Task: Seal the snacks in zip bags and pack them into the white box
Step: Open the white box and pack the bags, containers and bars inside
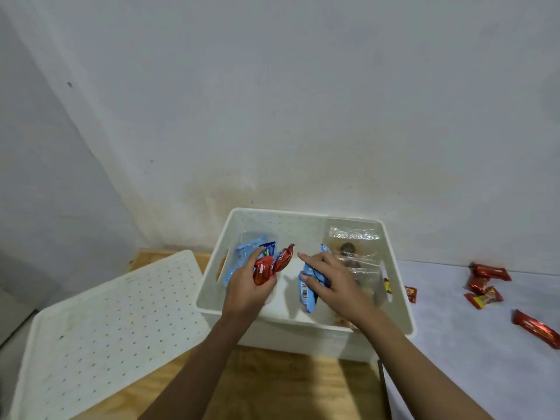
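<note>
Over the white box (pixel 212 304) at centre frame, the left hand (pixel 245 286) grips two red packets (pixel 263 269), and the right hand (pixel 336 283) pinches a blue packet (pixel 309 286) with its forefinger stretched out. Both packets look unbagged, so this reads as the sorting step before sealing. Next they need a zip bag opened to take them. A clear zip bag (pixel 354 237) lies in the box's upper right corner. Its brown contents are blurred and I cannot tell whether its seal is closed. More blue packets (pixel 245 256) sit partly behind the left hand. Loose red snacks (pixel 485 286) wait on the surface at right, one partly hidden by the box wall.
</note>
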Demonstrator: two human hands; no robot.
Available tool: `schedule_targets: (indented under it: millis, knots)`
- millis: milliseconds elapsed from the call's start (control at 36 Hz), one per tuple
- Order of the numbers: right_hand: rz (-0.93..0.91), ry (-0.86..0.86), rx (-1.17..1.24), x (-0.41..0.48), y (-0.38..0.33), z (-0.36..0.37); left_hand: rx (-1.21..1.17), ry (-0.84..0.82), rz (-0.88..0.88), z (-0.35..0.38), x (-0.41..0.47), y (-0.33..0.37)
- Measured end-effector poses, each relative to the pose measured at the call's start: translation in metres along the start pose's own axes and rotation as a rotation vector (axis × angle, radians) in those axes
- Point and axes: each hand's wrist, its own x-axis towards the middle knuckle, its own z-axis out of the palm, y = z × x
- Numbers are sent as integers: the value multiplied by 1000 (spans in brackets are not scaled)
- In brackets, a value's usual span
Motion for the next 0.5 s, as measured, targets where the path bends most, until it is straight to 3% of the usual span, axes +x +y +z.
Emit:
schedule_targets:
  millis: [222, 500]
  knots:
    - [43, -77, -69, -12, 12, -25, 166, -257, 23, 12, 11, -1]
    - [182, 179, -129, -79, 62, -143, -28, -234, 235, 107, 29, 87]
